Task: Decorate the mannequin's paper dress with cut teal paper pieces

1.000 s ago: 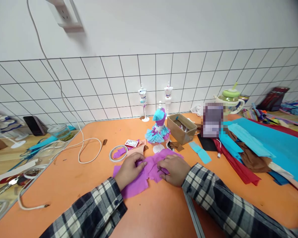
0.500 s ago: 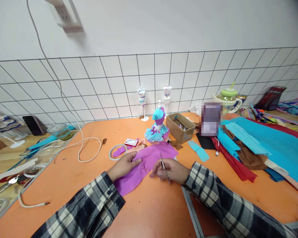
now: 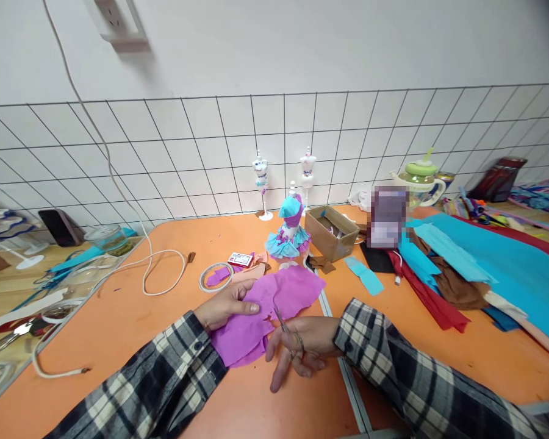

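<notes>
A piece of purple fabric (image 3: 283,291) lies on the orange table (image 3: 165,341) in front of me. My left hand (image 3: 224,302) lies on its left edge, thumb on top, pinching and holding the cloth. My right hand (image 3: 297,349) grips small metal scissors (image 3: 281,320), fingers through the loops, blades pointing up-left at the lower edge of the fabric. Behind the fabric stands a small mannequin (image 3: 289,235) in a blue and purple dress.
A cardboard box (image 3: 332,235), a white tape ring (image 3: 215,277), a small red-and-white card (image 3: 241,260) and a white cable (image 3: 165,277) lie beyond. Blue, red and brown fabric sheets (image 3: 462,268) cover the right side. Two bare mannequins (image 3: 261,177) stand by the wire grid. A table seam runs under my right wrist.
My right hand lifted off the purple fabric, brought the scissors into view and moved down toward me, tilting the blades to the fabric's lower edge. The left hand kept its hold.
</notes>
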Demonstrator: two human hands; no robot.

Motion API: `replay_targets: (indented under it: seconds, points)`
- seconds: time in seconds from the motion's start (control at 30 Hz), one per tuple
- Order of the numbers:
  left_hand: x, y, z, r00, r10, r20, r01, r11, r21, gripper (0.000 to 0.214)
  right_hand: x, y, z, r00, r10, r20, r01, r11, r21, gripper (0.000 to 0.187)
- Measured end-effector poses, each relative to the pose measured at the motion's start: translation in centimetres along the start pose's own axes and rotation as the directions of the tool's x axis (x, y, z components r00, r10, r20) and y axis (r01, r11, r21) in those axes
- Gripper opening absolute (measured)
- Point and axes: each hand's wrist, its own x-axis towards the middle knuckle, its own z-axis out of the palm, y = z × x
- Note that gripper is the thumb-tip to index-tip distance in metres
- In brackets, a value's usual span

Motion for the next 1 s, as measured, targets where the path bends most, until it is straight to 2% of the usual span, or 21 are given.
replay_targets:
  seconds: [0.07,0.23,0.5,0.7,1.0]
  points:
    - [0.2,-0.1,0.3,1.000,-0.010,-0.009,0.010,1.000,-0.001,0.051,-0.1,-0.1,-0.1,1.000,0.005,-0.006,-0.005,1.000,-0.025,0.061]
    - [0.5,-0.3,0.7,0.995,0.037,-0.089,-0.041,0.998,-0.039,0.053,-0.3,-0.4,-0.1,0.995,0.040,0.090,-0.033,0.996,-0.082,0.063]
    - [0.5,-0.4,1.3,0.999,0.012,-0.050,-0.013,1.000,-0.026,0.055,0.4,0.0,0.8,0.992,0.058,-0.116,-0.076,0.984,-0.159,0.061]
    - [0.5,-0.4,1.6,0.999,0.044,-0.027,-0.044,0.999,0.000,0.056,0.6,-0.1,0.9,0.987,0.006,-0.162,-0.033,0.986,-0.161,0.061]
    - [0.6,-0.9,1.4,0.993,0.084,-0.081,-0.081,0.996,0.036,0.064,0.7,0.0,0.7,0.988,-0.004,-0.157,-0.015,0.993,-0.118,0.060]
